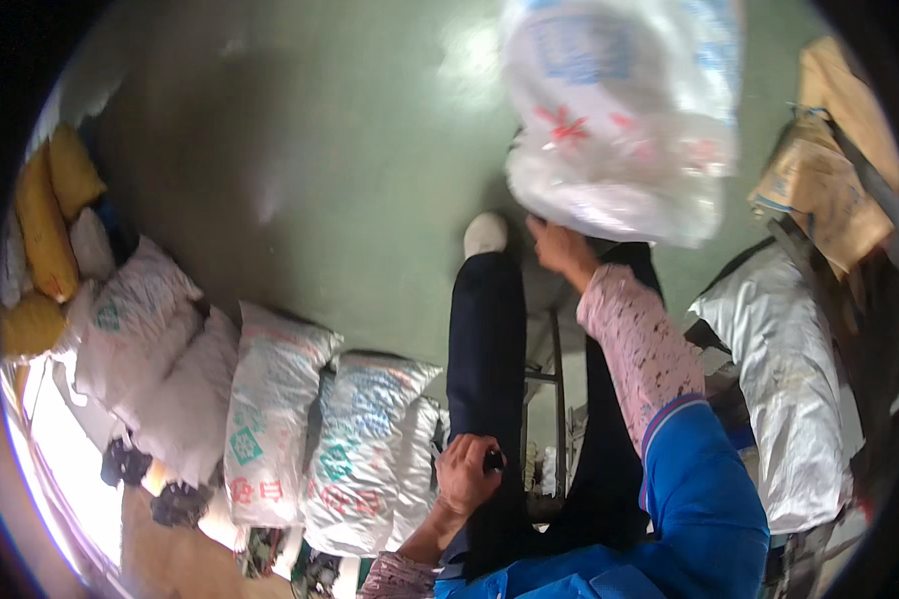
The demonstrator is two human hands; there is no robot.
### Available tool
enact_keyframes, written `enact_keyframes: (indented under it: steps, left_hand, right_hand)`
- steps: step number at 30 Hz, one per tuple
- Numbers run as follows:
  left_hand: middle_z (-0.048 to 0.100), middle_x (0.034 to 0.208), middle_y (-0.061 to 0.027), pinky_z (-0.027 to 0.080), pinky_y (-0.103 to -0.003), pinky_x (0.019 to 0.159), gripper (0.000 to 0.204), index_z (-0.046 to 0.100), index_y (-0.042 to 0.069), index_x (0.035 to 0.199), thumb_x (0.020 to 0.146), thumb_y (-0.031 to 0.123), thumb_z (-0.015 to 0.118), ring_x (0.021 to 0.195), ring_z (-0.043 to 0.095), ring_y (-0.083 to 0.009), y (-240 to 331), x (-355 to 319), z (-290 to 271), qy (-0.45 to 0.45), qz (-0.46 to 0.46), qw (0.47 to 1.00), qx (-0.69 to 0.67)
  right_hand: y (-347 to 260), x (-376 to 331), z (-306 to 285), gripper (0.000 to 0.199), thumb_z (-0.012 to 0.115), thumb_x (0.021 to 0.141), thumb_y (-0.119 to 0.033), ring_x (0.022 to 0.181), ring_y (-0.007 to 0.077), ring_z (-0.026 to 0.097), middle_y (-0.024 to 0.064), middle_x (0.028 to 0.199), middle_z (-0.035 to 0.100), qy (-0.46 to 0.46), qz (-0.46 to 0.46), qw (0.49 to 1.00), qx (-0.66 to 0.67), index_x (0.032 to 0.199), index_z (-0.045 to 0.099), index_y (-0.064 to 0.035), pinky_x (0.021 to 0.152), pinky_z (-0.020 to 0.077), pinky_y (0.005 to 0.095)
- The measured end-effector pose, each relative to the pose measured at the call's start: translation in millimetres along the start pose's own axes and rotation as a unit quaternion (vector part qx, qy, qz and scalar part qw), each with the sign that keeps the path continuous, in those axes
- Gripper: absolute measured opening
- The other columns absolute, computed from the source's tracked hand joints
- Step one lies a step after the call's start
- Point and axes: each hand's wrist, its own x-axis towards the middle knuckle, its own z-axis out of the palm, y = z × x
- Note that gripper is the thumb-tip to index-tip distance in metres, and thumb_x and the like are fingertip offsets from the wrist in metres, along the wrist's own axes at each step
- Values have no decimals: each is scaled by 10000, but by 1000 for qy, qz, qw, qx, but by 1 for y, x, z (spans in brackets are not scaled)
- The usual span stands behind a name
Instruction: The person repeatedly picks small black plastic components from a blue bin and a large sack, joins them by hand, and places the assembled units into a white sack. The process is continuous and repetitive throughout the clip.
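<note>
Above the green floor (300, 160), the right hand (561, 245) is lifting a white printed sack (624, 110), fingers closed under its lower edge; supporting the bottom would be steadying it. Resting on the thigh, the left hand (466, 474) is curling around a small dark object (492, 460), unidentifiable.

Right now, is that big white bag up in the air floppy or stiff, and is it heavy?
The big white bag looks floppy: its thin skin is crinkled and bulges unevenly. It is probably light for its size, since the right hand alone lifts it from below. It may be a bit slippery, as the plastic shines. The left hand grips a small dark object.
</note>
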Motion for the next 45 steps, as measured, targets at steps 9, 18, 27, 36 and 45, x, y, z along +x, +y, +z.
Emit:
enact_keyframes:
  steps: [9, 18, 27, 36, 45]
  left_hand:
    - [633, 994, -144, 490, -493, 812, 351, 569, 91, 1004, 728, 168, 772, 987, 592, -359, 46, 10, 3, -119, 140, 931, 316]
    - [655, 1039, -273, 507, -523, 808, 524, 578, 16, 1160, 766, 326, 727, 962, 627, -455, 170, 40, -3, -220, 248, 892, 308]
    - [663, 788, -70, 509, -296, 624, 236, 604, -11, 984, 791, 86, 699, 644, 611, -151, 368, 31, 17, -102, 184, 978, -7]
    - [618, 785, -8, 476, -234, 640, 105, 604, 17, 946, 863, 43, 664, 685, 567, -81, 543, -29, 170, -407, 387, 827, 24]
    - [581, 655, 1, 404, -238, 460, 74, 644, 17, 863, 875, 79, 681, 494, 514, -73, 613, -187, 282, -582, 420, 660, 222]
  right_hand:
    - [-75, -348, -199, 337, 696, 824, -134, 853, 345, 591, 168, 952, 566, 288, 298, 822, 390, 1128, 550, -123, 711, 501, 428]
    - [10, -666, -347, 247, 670, 836, -62, 665, 92, 511, 44, 856, 558, 668, 413, 480, 391, 1027, 513, -56, 601, 434, 255]
    - [276, -734, -403, 493, 662, 808, -326, 963, 389, 657, 238, 1048, 680, 612, 445, 614, 223, 1209, 617, -43, 840, 530, 430]
    - [129, -720, -326, 236, 653, 820, -105, 823, 355, 650, 179, 895, 673, 695, 431, 500, 286, 1043, 697, -44, 748, 520, 437]
    - [-88, -913, -196, 158, 614, 857, -114, 836, 349, 676, 188, 911, 690, 632, 736, 185, 156, 953, 714, -40, 745, 536, 410]
